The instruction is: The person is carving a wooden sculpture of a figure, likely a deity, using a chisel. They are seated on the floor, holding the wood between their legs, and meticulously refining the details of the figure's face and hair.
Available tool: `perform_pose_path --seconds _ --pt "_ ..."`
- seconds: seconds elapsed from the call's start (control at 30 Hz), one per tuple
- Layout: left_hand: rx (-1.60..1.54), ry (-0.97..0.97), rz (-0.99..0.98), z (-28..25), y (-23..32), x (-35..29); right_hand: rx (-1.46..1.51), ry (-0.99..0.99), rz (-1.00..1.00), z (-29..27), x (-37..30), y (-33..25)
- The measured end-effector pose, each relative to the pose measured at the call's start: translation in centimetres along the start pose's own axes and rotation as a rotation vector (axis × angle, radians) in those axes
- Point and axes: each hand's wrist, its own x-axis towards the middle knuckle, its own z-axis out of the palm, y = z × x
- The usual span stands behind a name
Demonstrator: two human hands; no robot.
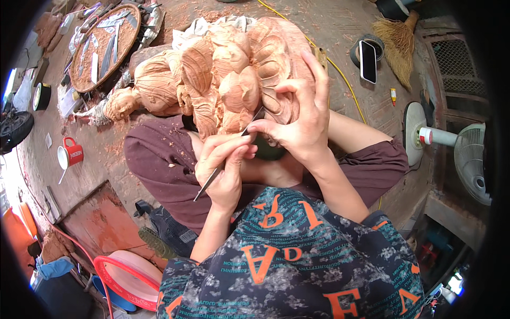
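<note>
Across my folded legs lies a pale reddish wooden carving, a robed figure with a curly-haired head at the left end and rounded, petal-like forms toward the right. My left hand is closed around a thin dark metal carving tool, its tip meeting the wood at the carving's near side. Beside that tip, my right hand lies over the right part of the carving with its fingers spread. The right thumb rests against the tool just above my left fingertips. Part of the blade is hidden behind the thumb.
A round tray with several blades and wood shavings sits far left. A red mug is nearer on the left. Right are a phone, a straw broom, a yellow cable and a fan. A pink basin stands near left.
</note>
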Motion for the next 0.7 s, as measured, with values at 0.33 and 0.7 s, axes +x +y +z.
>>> perform_pose_path --seconds 0.33,0.7 --pt "-0.201 0.027 -0.192 1.1 1.1 0.3 0.044 -0.028 0.037 -0.6 -0.4 0.2" --pt "-0.156 0.094 -0.203 0.1 2.1 0.6 0.0 0.108 0.021 0.5 -0.5 -0.1"
